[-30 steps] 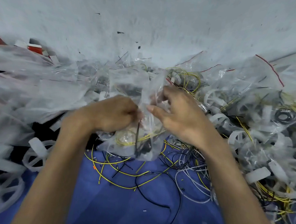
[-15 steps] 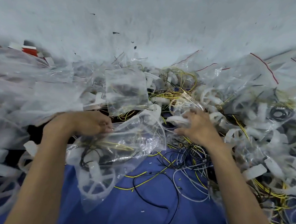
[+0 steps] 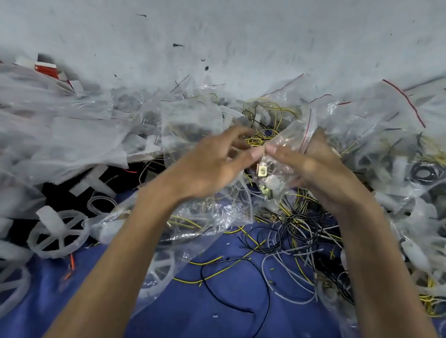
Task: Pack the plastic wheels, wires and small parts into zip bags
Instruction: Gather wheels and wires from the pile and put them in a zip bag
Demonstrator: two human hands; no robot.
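Note:
My right hand [image 3: 317,165] holds a small clear zip bag [image 3: 286,147] with a red seal line, lifted above the pile; small metal and white parts [image 3: 266,177] show inside it. My left hand [image 3: 211,162] meets it from the left, its fingertips pinching the bag's edge. Below my left wrist lies a larger filled bag [image 3: 203,216] with a white plastic wheel and yellow wires in it. Loose black, yellow and grey wires [image 3: 292,230] sprawl on the blue cloth under my right hand.
A white spoked wheel [image 3: 56,230] lies at the left, with more wheels and clear bags heaped along the left and right sides. Filled bags [image 3: 408,159] pile up at the right. A grey wall [image 3: 229,33] rises behind. Blue cloth [image 3: 215,318] shows at the front.
The larger filled bag was laid down at the left. My right hand took a small zip bag from the pile and raised it; my left hand came back to pinch it.

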